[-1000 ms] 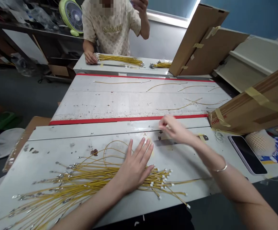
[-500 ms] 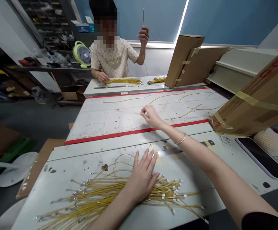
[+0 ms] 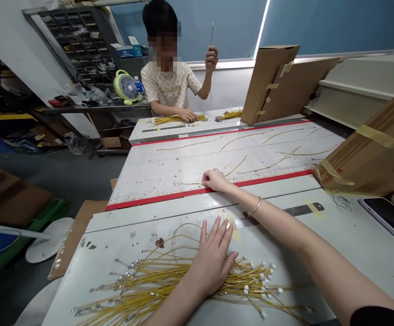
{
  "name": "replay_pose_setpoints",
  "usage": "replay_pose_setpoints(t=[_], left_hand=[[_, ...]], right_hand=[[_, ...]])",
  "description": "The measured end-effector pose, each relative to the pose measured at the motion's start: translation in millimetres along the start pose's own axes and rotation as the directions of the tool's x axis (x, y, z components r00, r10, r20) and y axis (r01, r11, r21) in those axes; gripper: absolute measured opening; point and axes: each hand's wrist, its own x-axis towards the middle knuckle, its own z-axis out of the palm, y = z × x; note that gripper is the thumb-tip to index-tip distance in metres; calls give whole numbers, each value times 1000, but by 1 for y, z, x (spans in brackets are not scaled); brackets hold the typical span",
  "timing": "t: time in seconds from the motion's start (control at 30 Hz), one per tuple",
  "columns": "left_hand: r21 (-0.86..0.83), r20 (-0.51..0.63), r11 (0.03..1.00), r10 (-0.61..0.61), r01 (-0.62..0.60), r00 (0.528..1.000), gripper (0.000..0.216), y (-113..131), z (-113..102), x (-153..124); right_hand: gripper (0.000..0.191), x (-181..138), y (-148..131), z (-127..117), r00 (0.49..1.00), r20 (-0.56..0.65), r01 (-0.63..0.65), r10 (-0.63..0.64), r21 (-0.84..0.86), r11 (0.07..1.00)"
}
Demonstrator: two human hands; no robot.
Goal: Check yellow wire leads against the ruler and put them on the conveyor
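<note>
My left hand lies flat with fingers spread on a heap of yellow wires with metal and white ends, on the near white table. My right hand reaches forward and rests on the white conveyor belt near its red front stripe, fingers curled and pinched on a single yellow wire that lies on the belt.
Several loose yellow wires lie along the belt. A person across sits with a wire bundle, one hand raised. Cardboard boxes stand to the right, with rubber bands and a phone nearby. A green fan sits behind.
My right hand went from the near table's edge out over the belt, then came down near the red stripe with a wire. The view tilted up. My left hand stayed on the heap.
</note>
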Motion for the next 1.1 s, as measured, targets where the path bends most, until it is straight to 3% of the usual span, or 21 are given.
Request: replay_pose_setpoints(t=[0.17, 0.37, 0.57, 0.8, 0.93, 1.0, 1.1], left_hand=[[-30, 45, 999, -22, 23, 999, 56, 1, -4, 1], [-41, 55, 998, -36, 39, 998, 55, 3, -5, 1], [-42, 62, 998, -38, 40, 997, 54, 3, -6, 1], [-33, 40, 998, -44, 45, 998, 54, 1, -3, 1], [-47, 98, 997, -51, 56, 994, 56, 3, -13, 2], [-92, 188, 994, 75, -58, 979, 72, 4, -19, 3], [-200, 308, 935, 342, -291, 888, 98, 5, -23, 4]], right_hand=[[5, -11, 4, 6, 996, -85, 5, -1, 48, 999], [17, -16, 9, 9, 988, -157, 25, -12, 79, 997], [12, -19, 9, 9, 981, -194, 30, -16, 69, 997], [18, -35, 8, -5, 974, -221, 60, -38, 94, 994], [13, -69, 26, -33, 995, -75, 86, -72, 192, 978], [13, -93, 42, -51, 990, 80, 90, -115, 266, 960], [20, -131, 65, -77, 933, 328, 18, -147, 366, 930]])
